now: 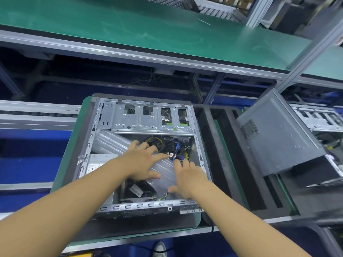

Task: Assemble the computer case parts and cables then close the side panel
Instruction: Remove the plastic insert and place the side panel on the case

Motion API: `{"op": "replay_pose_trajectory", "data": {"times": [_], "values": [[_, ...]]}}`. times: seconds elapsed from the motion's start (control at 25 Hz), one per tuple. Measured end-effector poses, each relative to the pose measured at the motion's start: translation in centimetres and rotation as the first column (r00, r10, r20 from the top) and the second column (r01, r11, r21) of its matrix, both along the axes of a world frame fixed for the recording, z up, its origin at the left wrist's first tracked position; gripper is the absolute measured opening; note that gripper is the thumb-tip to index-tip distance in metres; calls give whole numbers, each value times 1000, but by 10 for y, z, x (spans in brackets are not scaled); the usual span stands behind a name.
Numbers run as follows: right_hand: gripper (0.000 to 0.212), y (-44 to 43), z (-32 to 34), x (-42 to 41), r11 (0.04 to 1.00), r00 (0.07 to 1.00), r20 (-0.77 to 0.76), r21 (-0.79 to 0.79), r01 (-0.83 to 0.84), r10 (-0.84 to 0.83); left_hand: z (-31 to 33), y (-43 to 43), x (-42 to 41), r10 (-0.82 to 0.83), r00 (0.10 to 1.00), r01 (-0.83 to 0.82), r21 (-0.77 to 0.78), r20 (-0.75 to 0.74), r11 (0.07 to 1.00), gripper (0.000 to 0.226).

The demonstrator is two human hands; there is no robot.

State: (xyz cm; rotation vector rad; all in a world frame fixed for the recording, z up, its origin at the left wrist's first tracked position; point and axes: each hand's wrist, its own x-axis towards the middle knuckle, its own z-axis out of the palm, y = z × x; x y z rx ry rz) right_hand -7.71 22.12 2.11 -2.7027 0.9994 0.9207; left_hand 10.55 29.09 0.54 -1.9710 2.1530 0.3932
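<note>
One open computer case [104,127] lay on its side on a green-edged tray [61,175] on the table, its inside facing up. Two hands worked inside it. The left hand [143,162] was spread flat, fingers apart, pressing on a clear plastic bag [163,175], and the right hand [187,179] lay just beside it, fingers loosely spread on the same bag's near edge. A second clear bag [109,141] sat beyond the left hand. Past the fingertips of both hands ran a tangle of cables [178,147], blue, yellow and black. One grey power supply [96,164] lay left of the left forearm. Far beyond both hands, the metal drive bay [152,117] spanned the case's far end. Right of the right hand, well apart, one side panel [278,134] leaned tilted against a second case [319,119].
</note>
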Motion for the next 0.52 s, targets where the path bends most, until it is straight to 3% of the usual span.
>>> {"op": "replay_pose_trajectory", "data": {"times": [0.08, 0.2, 0.32, 0.44, 0.52], "values": [[98, -1, 1, -3, 998, 990, 143, 59, -7, -2, 0, 3, 4, 6, 997, -11, -66, -76, 998, 73], [88, 6, -2, -10, 992, 888, 452, 50, -116, 82, 0, 10, 10, -15, 992, -21, -277, -126, 961, 73], [78, 5, -14, -9, 994, 894, 438, 9, -113, 98, -3, 13, 11, 113, 993, -116, -232, -25, 966, 80], [81, -4, -17, -6, 988, 930, 360, 100, -114, 71, -10, 9, 12, 135, 988, -120, -174, 77, 977, 81], [80, -11, -15, -7, 982, 894, 448, 174, -77, -10, -9, 8, 12, 148, 988, -138, -183, 45, 973, 84]]}}
